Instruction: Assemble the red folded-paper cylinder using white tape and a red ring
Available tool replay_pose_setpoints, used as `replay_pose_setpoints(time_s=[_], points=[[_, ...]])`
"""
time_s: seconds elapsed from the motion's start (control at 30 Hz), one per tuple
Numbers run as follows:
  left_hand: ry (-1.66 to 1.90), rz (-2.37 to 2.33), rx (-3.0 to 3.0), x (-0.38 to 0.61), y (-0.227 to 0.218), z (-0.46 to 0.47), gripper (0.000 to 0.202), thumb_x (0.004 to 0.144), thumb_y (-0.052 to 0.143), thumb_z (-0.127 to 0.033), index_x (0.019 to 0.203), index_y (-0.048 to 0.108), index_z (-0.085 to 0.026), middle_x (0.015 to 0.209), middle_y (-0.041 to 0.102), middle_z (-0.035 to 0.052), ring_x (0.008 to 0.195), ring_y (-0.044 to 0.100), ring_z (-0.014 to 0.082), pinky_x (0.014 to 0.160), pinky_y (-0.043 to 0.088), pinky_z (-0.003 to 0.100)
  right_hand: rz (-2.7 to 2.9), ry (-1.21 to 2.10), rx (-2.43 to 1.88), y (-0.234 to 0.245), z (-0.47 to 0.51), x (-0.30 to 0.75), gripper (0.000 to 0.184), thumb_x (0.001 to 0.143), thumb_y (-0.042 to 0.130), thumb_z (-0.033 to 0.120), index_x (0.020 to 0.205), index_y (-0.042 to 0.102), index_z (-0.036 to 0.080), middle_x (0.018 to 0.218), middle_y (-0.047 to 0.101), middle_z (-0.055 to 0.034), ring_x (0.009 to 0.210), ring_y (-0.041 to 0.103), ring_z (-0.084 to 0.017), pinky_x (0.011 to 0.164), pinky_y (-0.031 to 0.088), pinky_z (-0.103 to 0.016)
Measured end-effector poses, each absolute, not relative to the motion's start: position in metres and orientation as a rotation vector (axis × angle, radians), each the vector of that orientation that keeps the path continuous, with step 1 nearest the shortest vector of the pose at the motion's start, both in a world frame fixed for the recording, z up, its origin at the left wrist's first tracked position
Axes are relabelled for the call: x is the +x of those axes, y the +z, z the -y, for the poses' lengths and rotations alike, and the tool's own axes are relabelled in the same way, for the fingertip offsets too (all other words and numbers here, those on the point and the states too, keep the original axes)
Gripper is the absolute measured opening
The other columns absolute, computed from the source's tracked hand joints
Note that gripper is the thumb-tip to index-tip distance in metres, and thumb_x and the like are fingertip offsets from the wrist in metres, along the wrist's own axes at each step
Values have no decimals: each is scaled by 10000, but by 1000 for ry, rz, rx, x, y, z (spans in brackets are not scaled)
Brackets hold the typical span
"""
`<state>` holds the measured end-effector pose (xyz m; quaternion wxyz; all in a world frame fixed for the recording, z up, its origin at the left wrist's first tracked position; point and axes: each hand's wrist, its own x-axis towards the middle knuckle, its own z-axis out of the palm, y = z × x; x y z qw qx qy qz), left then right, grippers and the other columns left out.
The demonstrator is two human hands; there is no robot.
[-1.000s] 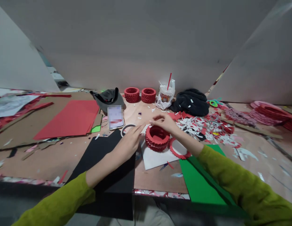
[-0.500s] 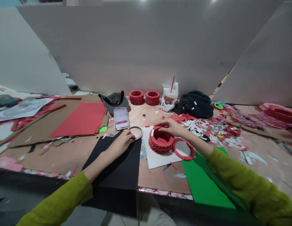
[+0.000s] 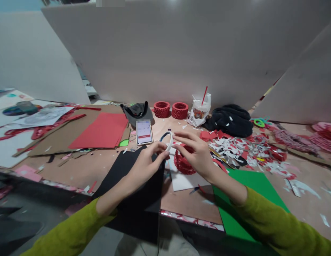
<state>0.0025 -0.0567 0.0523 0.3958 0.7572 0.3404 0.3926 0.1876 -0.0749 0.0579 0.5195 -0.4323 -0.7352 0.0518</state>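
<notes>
A thin white roll of tape (image 3: 170, 141) is held up on its edge over the white sheet. My left hand (image 3: 150, 160) pinches its near lower side between thumb and fingers. At its right side, the fingertips of my right hand (image 3: 196, 153) close on the rim. Beneath and behind my right hand is a stack of red scalloped rings (image 3: 181, 163), partly hidden by it. That stack rests on the white sheet (image 3: 178, 183). A loose red ring (image 3: 220, 164) beside it is mostly covered by my right wrist.
Black paper (image 3: 135, 199) lies at left, green paper (image 3: 250, 188) at right. Behind stand a phone (image 3: 144, 133), a grey cap (image 3: 137, 113), two red ring stacks (image 3: 161, 110) and a bagged cup (image 3: 199, 113). Paper scraps (image 3: 242, 149) and dark cloth (image 3: 230, 121) are at right.
My left hand has lifted the roll of tape off the black paper and turned it on edge. My right hand has left the red ring stack and come left to the roll.
</notes>
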Motion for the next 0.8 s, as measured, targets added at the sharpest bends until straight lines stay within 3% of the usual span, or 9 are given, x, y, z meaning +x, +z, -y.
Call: replay_pose_setpoints(time_s=[0.17, 0.4, 0.67, 0.8], points=[[980, -820, 1947, 8, 56, 61, 176, 943, 511, -303, 1026, 618, -190, 966, 685, 29, 890, 666, 159, 811, 529, 274, 1752, 135, -1006, 61, 79, 191, 266, 866, 636, 171, 1113, 694, 253, 1184, 662, -72, 1135, 605, -203, 1020, 465, -396], [1003, -893, 2086, 16, 58, 63, 150, 915, 551, -257, 949, 673, -177, 905, 724, 23, 826, 662, 160, 773, 520, 264, 1660, 294, -1026, 69, 83, 195, 87, 844, 641, 143, 849, 671, 225, 1028, 666, -48, 1040, 616, -200, 939, 478, -368], [1012, -998, 2047, 26, 58, 52, 228, 903, 539, -262, 988, 726, -164, 855, 753, 44, 766, 687, 167, 664, 510, 240, 1705, 237, -1169, 59, 77, 202, 145, 871, 518, 96, 792, 570, 207, 795, 642, -8, 752, 590, -163, 712, 451, -287], [1062, -1035, 1987, 23, 62, 40, 246, 871, 581, -330, 903, 742, -146, 751, 733, 51, 682, 657, 167, 624, 490, 247, 1766, 100, -997, 54, 80, 202, 179, 862, 473, 52, 811, 551, 205, 808, 621, -18, 773, 580, -161, 721, 455, -289]])
